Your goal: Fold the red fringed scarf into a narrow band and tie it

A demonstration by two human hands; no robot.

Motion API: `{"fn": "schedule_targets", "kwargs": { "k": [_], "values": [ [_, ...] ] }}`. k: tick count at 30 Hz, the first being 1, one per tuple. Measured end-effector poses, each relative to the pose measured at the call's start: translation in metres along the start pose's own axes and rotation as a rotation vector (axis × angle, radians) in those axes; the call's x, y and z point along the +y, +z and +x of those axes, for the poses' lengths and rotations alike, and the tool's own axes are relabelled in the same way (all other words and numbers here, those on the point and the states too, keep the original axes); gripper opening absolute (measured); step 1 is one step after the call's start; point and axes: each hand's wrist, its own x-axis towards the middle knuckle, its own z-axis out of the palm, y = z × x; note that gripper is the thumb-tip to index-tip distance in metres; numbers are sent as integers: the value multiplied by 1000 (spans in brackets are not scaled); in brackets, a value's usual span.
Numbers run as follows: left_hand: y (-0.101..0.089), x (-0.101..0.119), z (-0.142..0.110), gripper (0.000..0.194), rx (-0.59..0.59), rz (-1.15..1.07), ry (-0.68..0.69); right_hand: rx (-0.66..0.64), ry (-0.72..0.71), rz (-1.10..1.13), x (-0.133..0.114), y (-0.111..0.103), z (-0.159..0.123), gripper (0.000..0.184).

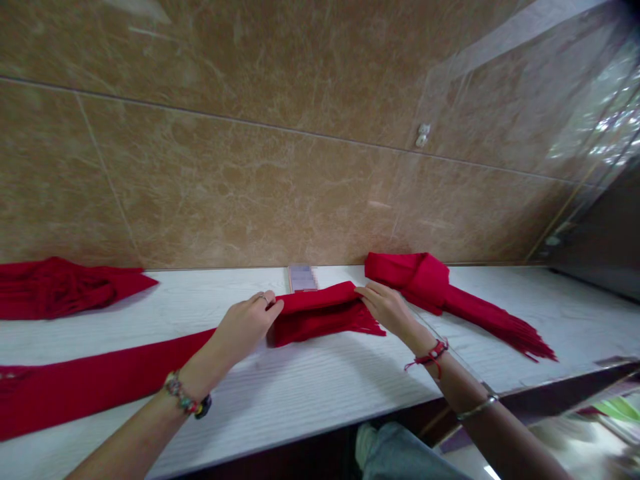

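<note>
A long red scarf (320,312) with a fringed end lies across the white surface, its other end running off to the left behind my left forearm. My left hand (254,319) pinches the upper edge of the scarf, a ring on one finger. My right hand (385,303) grips the same edge near the fringe, fingers closed. Between the hands the edge is raised and folded over, leaving a dark hollow beneath it. To the right sits a second red scarf (413,277), loosely folded, its fringed tail stretched toward the front edge.
A crumpled red cloth (60,290) lies at the far left. Behind my scarf a small card-like item (303,279) rests against the brown marble wall (250,187). The white tabletop (300,393) ends at a front edge above my legs. A dark object (595,233) stands at the right.
</note>
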Motion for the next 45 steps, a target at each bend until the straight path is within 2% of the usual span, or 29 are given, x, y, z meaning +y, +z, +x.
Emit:
{"fn": "schedule_targets", "kwargs": {
  "k": [3,6,9,14,17,20,27,33,37,41,43,45],
  "values": [
    [11,4,-2,35,23,-22,94,39,-40,10,3,-2,-7,23],
    [29,11,-4,38,-60,-69,149,-59,-113,38,5,-1,-15,21],
    [42,16,-4,41,-87,-79,126,-133,-96,85,6,-1,-18,24],
    [42,11,0,54,-25,-47,79,-157,-92,154,1,-6,-7,37],
    [40,3,4,58,44,-71,77,-157,-129,107,-3,-7,3,47],
    [42,0,4,61,75,-93,88,-211,-166,70,-3,-2,5,48],
    [62,5,-7,81,-174,-208,215,-331,-167,126,0,8,-11,51],
    [54,1,-5,89,-167,-285,252,-340,-82,219,6,9,-13,57],
    [47,4,-6,88,-301,-260,203,-403,-65,265,6,8,-13,59],
    [37,5,-6,83,-417,-369,203,-467,-44,304,2,-7,-4,56],
    [31,6,-5,73,-424,-435,219,-422,-30,313,-5,-13,8,47],
    [26,9,-4,61,-376,-478,225,-318,11,298,-16,-12,24,40]
  ]
}}
